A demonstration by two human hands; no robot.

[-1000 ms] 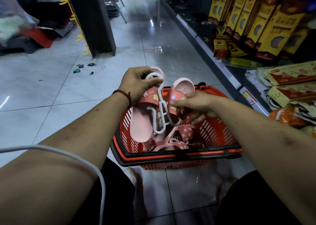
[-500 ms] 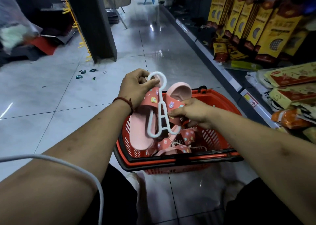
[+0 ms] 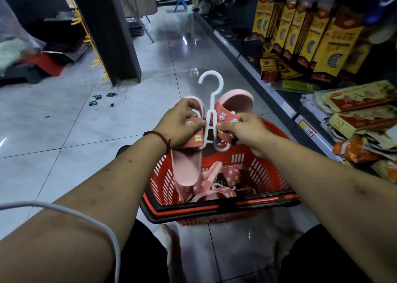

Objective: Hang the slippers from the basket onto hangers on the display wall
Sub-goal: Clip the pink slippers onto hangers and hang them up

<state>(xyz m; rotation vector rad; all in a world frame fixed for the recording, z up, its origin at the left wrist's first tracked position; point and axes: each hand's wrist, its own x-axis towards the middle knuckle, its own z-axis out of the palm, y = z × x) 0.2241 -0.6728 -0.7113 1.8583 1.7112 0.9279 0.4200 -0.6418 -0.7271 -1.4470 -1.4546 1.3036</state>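
Pinching slippers (image 3: pixel 236 100) on hanger (image 3: pixel 211 93): left hand (image 3: pixel 178 126), right hand (image 3: pixel 247 132); basket (image 3: pixel 214 207) beneath, shelf (image 3: pixel 268 89) rightward.

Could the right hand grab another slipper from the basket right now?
Probably not yet: the right hand grips a slipper on the white hanger. Freed, it likely could; the basket sits open just below.

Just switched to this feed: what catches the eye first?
Dead centre, the left hand and right hand hold pink slippers on a white hanger, its hook pointing up. Below them a red basket holds more slippers. Yellow packets crowd the shelf at right.
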